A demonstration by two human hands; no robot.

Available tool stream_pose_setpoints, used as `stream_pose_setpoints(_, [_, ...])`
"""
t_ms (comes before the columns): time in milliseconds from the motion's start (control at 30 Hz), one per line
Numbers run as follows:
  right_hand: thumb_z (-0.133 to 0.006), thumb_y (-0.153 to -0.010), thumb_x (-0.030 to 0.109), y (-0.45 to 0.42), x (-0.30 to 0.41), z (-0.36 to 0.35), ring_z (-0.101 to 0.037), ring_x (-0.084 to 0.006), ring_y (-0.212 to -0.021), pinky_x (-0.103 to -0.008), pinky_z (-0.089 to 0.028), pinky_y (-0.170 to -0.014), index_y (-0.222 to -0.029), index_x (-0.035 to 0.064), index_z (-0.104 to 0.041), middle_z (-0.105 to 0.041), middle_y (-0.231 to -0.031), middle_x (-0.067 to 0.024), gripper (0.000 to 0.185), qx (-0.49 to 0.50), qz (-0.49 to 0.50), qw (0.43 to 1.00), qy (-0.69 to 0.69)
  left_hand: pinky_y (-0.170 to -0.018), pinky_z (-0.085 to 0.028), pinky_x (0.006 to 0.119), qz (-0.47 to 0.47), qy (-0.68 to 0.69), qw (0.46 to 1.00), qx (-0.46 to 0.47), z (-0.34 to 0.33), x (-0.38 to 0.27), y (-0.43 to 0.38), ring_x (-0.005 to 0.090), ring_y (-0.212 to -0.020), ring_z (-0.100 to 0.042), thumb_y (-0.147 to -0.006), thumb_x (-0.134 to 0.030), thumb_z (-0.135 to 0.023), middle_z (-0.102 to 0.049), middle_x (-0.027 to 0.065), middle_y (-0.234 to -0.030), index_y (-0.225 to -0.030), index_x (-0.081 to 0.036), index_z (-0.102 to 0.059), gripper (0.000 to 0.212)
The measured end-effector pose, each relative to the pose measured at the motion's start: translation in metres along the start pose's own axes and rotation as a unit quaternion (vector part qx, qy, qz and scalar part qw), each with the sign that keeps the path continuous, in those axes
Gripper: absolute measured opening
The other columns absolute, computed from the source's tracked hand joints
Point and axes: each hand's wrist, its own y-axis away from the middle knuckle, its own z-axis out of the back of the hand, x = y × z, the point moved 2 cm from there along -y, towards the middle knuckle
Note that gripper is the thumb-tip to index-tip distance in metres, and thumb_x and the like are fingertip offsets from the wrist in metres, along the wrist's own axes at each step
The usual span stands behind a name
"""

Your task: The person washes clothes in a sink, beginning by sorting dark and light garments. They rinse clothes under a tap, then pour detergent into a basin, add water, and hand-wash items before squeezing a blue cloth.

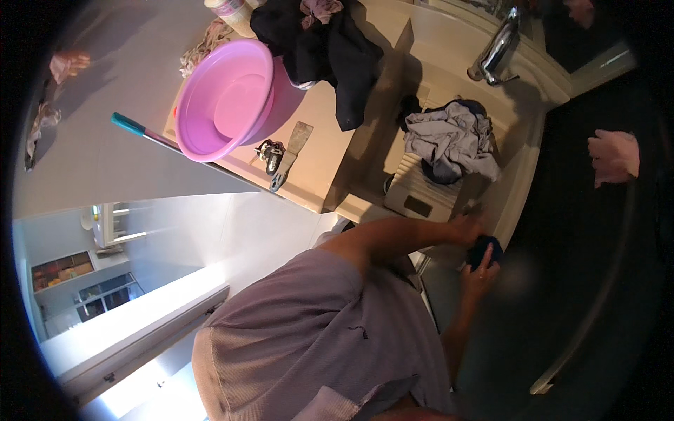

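My right hand [482,271] grips a small dark blue item [483,252], likely cloth, with the index finger stretched across it. My left hand [470,225] is blurred and close against the same item, by the sink's front right corner; its fingers are unclear. Beside both hands is a beige laundry sink [521,163] with a ribbed washboard [403,184]. Crumpled light grey cloth [447,131] lies on the washboard, with darker fabric [442,172] showing beneath it.
A chrome faucet [495,50] stands at the sink's back. On the counter left of it are dark clothes [326,58], a pink basin [226,105], a scraper [295,152], and a black fob with keys [273,158]. A teal-handled rod [129,124] runs along the counter edge. Pink gloves [616,158] hang at right.
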Motion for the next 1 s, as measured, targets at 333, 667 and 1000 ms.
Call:
stream_pose_setpoints(333, [-0.060,-0.069,0.003,0.053,-0.026,0.040,-0.053,-0.0395,-0.111,-0.0480,-0.041,-0.101,-0.124,0.0031,-0.054,-0.053,-0.116,-0.0209,0.056,-0.093,-0.060,0.985,-0.132,-0.096,-0.046,0.043,-0.096,0.075,0.989,0.078,-0.009,-0.041,0.020,0.0356,-0.113,-0.056,-0.085,-0.014,-0.066,-0.057,0.0162,-0.127,-0.135,-0.018,-0.056,0.052])
stream_pose_setpoints(667, [-0.066,-0.080,0.004,0.075,-0.054,0.003,-0.054,-0.0350,-0.112,-0.0419,-0.045,-0.097,-0.131,0.0025,-0.049,-0.043,-0.132,-0.0212,0.054,0.010,-0.099,0.980,-0.172,-0.101,-0.043,0.046,-0.090,0.020,0.995,0.030,-0.073,-0.007,0.022,0.0394,-0.127,-0.047,-0.084,-0.027,-0.070,-0.043,0.0198,-0.143,-0.143,-0.024,-0.049,0.062])
stream_pose_setpoints(1000, [-0.065,-0.090,0.006,0.058,0.033,0.012,-0.063,-0.0149,-0.086,-0.0276,-0.052,-0.074,-0.113,-0.0012,-0.060,-0.064,-0.095,-0.0057,0.024,0.096,0.009,0.886,-0.453,-0.092,-0.050,0.033,0.031,0.316,0.945,-0.079,0.226,-0.056,0.257,0.0209,-0.112,-0.062,-0.101,-0.025,-0.055,-0.064,0.0131,-0.124,-0.142,-0.003,-0.045,0.048])
